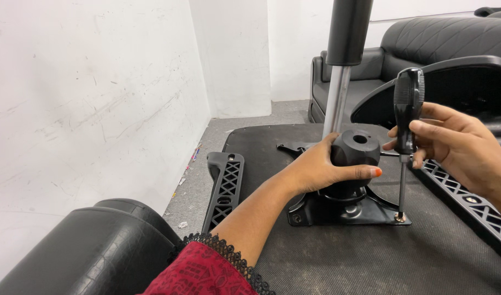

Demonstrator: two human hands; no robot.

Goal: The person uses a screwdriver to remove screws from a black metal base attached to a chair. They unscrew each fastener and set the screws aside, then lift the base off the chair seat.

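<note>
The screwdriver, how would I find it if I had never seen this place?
Start at the big dark seat base lying underside up, and find the black metal plate at its middle. The screwdriver stands upright at that plate's right corner, held in the right hand. It is the only thin tool there, with a glossy black handle and a silver shaft.

The supporting surface is the upturned underside of a chair seat (425, 257), covered in coarse black fabric. A black metal mechanism plate (343, 210) lies flat on it, near its middle. A screw head (399, 218) sits in the plate's right front corner. Left of the plate, a black latticed armrest bracket (224, 188) lies along the seat's left edge. Right of the plate, a second latticed bracket (469, 205) lies along the right edge.
</note>
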